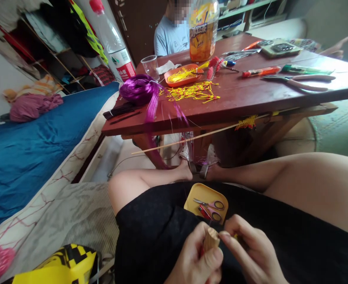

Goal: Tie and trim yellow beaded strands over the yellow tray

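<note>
My left hand (196, 258) is closed around a short tan wooden piece (210, 238) held upright over my lap. My right hand (251, 250) pinches at the top of that piece with thumb and forefinger; whatever small thing sits between the fingertips is too small to make out. Just beyond both hands a yellow tray (191, 199) rests on my black skirt, holding small scissors (209, 204) and a red tool (205, 213).
A red wooden table (251, 98) stands ahead with purple fibre (140, 88), yellow strands (193, 91), an orange dish (174, 83), pliers (298, 82), a plastic cup (149, 65) and an orange bottle (203, 29). A thin stick (191, 138) juts out under it. Another person (171, 33) sits behind. A blue bed (29, 150) lies left.
</note>
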The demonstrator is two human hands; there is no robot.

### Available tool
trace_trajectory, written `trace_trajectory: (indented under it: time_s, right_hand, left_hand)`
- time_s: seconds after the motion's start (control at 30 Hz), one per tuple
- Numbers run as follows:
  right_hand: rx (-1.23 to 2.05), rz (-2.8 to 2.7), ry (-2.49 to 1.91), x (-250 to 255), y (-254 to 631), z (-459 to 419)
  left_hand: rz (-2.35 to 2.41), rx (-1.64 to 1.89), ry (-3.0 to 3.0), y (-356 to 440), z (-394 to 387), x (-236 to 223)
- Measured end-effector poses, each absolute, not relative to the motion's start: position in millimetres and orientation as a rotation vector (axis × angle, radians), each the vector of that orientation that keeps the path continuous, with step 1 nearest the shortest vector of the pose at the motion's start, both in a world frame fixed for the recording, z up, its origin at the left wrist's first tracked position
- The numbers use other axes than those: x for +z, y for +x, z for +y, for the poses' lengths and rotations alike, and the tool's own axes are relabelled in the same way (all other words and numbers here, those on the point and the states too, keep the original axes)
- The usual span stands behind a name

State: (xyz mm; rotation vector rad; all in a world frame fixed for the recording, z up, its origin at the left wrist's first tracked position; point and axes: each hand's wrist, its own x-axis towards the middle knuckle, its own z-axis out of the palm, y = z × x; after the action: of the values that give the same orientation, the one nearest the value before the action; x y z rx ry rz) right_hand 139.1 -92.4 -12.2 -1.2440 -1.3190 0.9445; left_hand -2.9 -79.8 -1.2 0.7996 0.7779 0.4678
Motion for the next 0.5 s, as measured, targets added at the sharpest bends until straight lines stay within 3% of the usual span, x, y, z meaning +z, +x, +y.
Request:
trace_trajectory:
  time_s: [0.13,0.27,0.37,0.5]
  right_hand:
    - [0.292,-1.891,-1.077,-10,146,-90]
    - [0.188,-2.222,-0.989,5,150,-84]
    - [0.728,-2.255,-1.067,18,152,-80]
    - [1.727,-1.702,-1.233,15,150,-78]
  left_hand:
    - [0.922,0.447,0.712,0,-78,-5]
    - [0.975,0.25,1.208,-5,-68,13]
    - [0.941,0.116,1.524,-9,-64,21]
    - [0.802,-0.187,1.765,-10,-68,10]
